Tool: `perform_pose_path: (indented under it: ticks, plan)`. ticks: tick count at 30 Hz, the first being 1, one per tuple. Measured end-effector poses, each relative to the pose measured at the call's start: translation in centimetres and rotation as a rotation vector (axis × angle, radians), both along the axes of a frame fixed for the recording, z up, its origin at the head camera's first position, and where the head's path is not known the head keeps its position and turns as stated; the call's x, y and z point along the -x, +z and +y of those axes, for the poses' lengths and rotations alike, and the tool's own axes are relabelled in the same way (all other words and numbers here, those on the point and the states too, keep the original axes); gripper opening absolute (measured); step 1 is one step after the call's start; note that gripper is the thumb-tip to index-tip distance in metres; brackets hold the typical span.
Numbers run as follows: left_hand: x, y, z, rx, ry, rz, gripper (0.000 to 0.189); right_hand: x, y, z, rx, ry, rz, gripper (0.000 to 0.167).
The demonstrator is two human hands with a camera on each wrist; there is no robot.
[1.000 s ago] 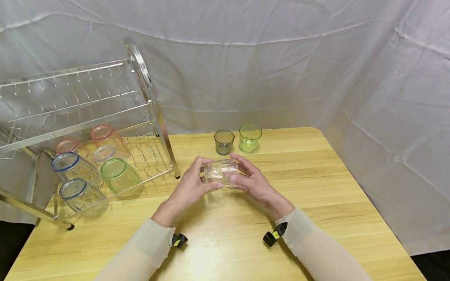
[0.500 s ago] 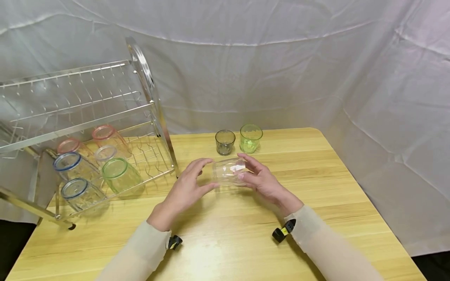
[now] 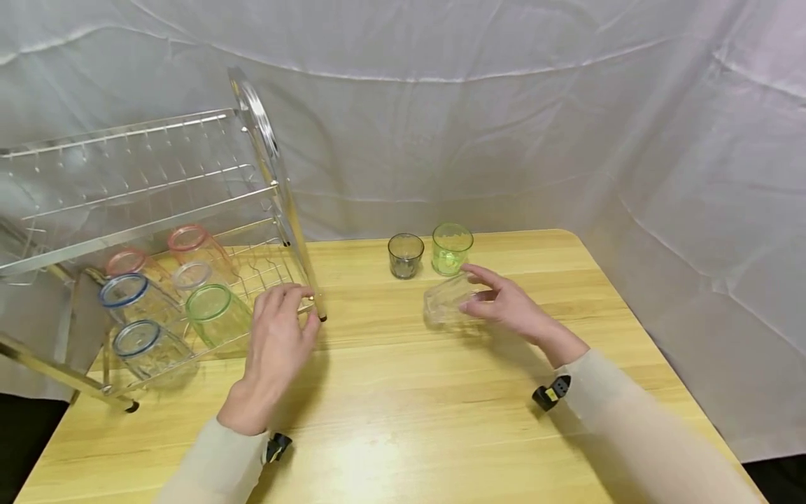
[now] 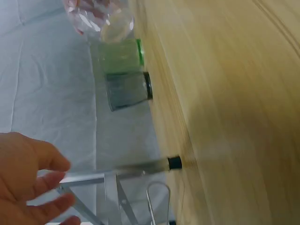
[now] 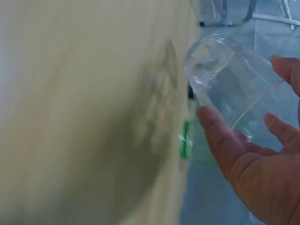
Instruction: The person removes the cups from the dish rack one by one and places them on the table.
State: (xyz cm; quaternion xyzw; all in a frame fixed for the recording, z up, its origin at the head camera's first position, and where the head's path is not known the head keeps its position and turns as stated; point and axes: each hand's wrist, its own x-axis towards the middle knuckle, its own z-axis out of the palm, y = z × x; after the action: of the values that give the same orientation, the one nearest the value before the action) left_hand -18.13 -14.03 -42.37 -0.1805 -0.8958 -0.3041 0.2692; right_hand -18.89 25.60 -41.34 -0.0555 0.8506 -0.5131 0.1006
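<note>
My right hand [image 3: 513, 308] grips a clear glass [image 3: 444, 301] by one end, between thumb and fingers. The glass is tilted on its side above the table, as the right wrist view also shows with the clear glass [image 5: 225, 77]. My left hand [image 3: 275, 346] holds nothing; its fingers are loosely bent beside the front right leg of the metal dish rack [image 3: 296, 241]. Behind the held glass, a dark grey glass [image 3: 406, 260] and a green glass [image 3: 450, 253] stand upright next to each other on the table.
On the rack's lower tier stand several upturned glasses, among them a green glass [image 3: 217, 318], a blue-rimmed glass [image 3: 141, 343] and a red-rimmed glass [image 3: 192, 241]. The wooden table [image 3: 403, 420] ends at a pale cloth backdrop [image 3: 504, 140].
My left hand has let go of the clear glass and moved left to the rack. My right hand has carried the glass to the right, below the green glass in the head view.
</note>
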Motion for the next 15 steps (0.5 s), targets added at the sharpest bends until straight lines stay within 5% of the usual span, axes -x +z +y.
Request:
perform_pose_path:
  ticks: [10, 15]
  plan:
    - [-0.1, 0.2, -0.8, 0.137, 0.023, -0.272, 0.049, 1.8, 3.6, 3.3, -0.383, 0.008, 0.026, 0.084]
    - [-0.1, 0.0, -0.6, 0.182, 0.021, -0.336, 0.056, 3.1, 4.3, 4.2, -0.525, 0.02, 0.041, 0.083]
